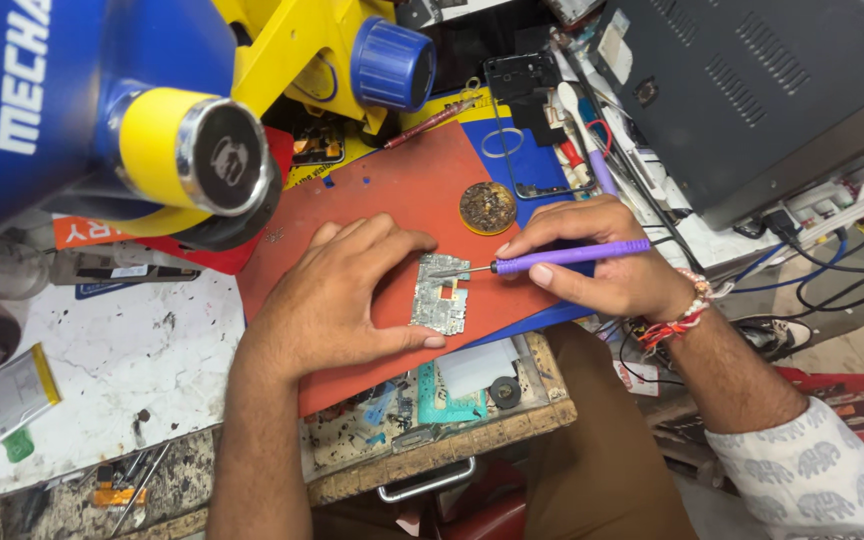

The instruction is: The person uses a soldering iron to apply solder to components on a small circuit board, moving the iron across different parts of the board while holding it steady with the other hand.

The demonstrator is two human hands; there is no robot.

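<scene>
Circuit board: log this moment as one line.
left hand: pins circuit board on red mat | right hand: purple tool, tip at the board's top edge

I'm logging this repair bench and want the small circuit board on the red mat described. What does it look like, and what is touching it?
The circuit board is a small, roughly rectangular piece, silvery with metal shields and a paler patch near its middle. It lies flat on the red mat, close to the mat's near edge. The left hand holds it steady, thumb at its lower edge and fingers at its upper left. The metal tip of the purple-handled tool, held in the right hand, meets its top edge.
</scene>
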